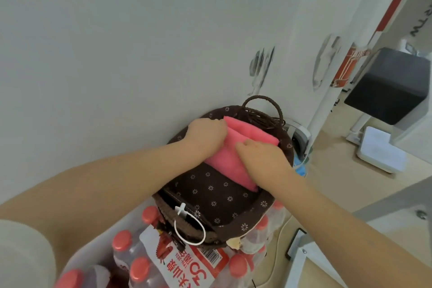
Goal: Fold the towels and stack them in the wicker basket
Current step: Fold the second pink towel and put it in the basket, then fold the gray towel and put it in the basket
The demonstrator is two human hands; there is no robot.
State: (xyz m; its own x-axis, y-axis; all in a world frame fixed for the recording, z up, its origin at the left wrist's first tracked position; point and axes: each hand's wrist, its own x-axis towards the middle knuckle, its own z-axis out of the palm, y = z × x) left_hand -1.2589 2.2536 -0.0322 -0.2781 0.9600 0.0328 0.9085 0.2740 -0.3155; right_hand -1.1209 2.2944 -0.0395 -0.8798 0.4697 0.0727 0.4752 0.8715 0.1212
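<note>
- One folded pink towel [236,154], lying inside dark brown wicker basket [233,224] with floral fabric liner.
- Left hand [205,134] gripping towel's far edge, apparently.
- Right hand [261,156] pressing towel's near side; fingers partly hidden.
- Basket atop shrink-wrapped red-capped bottles [131,255].

I'm seeing shrink-wrapped red-capped bottles [149,262] sitting at lower centre, a black stool [388,86] standing upper right, a white box [379,149] lying below it.

Probably an office corner: shrink-wrapped water bottles [131,262], black stool [388,84], bare wall.
</note>
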